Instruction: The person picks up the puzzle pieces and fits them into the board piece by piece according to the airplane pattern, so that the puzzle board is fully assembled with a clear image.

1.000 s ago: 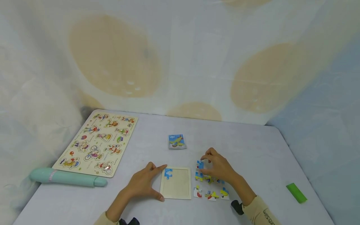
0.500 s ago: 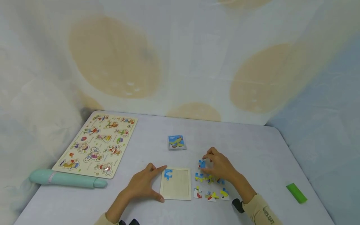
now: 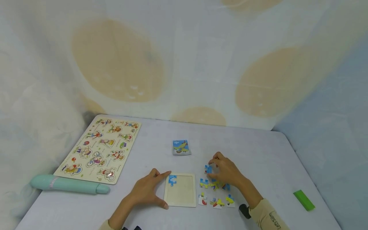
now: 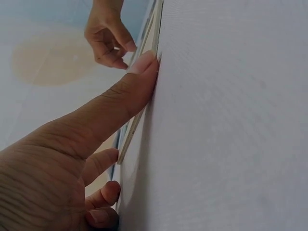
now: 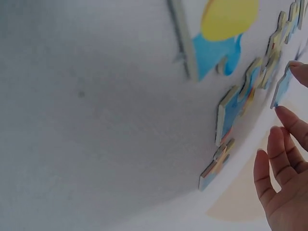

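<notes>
Blue jigsaw piece (image 3: 208, 169) sits pinched between the curled fingertips of our right hand (image 3: 225, 171), just above the loose coloured puzzle pieces (image 3: 215, 192) scattered on the pale grey tabletop (image 3: 267, 159). Our left hand (image 3: 146, 191) lies spread wide and flat, thumb and forefinger pressed against the left edge of the small wooden puzzle tray (image 3: 180, 191), gripping nothing. One blue piece (image 3: 172, 180) already lies in the tray's upper left corner. We see the tray right beside the loose pieces.
</notes>
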The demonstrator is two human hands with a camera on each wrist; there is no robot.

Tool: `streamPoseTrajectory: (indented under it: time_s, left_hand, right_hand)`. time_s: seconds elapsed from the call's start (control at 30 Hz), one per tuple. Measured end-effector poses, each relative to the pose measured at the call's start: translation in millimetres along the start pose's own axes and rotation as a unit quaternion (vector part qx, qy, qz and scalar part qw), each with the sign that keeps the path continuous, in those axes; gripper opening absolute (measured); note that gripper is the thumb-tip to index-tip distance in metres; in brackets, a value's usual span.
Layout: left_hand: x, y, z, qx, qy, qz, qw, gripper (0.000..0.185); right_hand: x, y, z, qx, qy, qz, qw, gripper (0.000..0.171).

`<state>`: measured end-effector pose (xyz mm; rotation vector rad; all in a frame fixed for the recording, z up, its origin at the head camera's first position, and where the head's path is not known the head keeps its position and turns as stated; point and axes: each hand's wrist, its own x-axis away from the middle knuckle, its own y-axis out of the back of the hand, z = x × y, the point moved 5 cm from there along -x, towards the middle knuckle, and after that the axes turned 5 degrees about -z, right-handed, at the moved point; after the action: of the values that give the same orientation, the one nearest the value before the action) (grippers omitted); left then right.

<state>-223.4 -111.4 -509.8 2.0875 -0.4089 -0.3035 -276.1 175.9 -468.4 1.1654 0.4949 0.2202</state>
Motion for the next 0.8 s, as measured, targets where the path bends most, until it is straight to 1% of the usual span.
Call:
streamPoseTrajectory:
  time_s: [0.17, 0.37, 0.53, 0.67, 0.8]
  left_hand:
    - [-0.1, 0.5, -0.6, -0.001, -0.002, -0.003, 1.0, 0.111]
    - [0.0, 0.2, -0.6, 0.001, -0.003, 0.0, 1.0, 0.111]
    - [1.0, -0.7, -0.2, 0.003, 0.002, 0.005, 1.0, 0.111]
    - [0.5, -0.8, -0.3, 0.004, 0.001, 0.005, 1.0, 0.111]
    - [-0.9, -0.3, -0.6, 0.001, 0.0, 0.004, 1.0, 0.111]
  right_hand:
    - [0.4, -3.4, -1.9, 0.018, -0.002, 0.016, 1.0, 0.043]
    - [1.3, -7.2, -3.8, 0.012, 0.007, 0.016, 1.0, 0.041]
    - [2.6, -9.1, -3.9, 0.016, 0.01, 0.017, 1.0, 0.041]
    - [3.9, -9.0, -3.3, 0.019, -0.009, 0.007, 1.0, 0.046]
    - [5.4, -8.5, -1.1, 0.037, -0.046, -0.014, 0.998, 0.047]
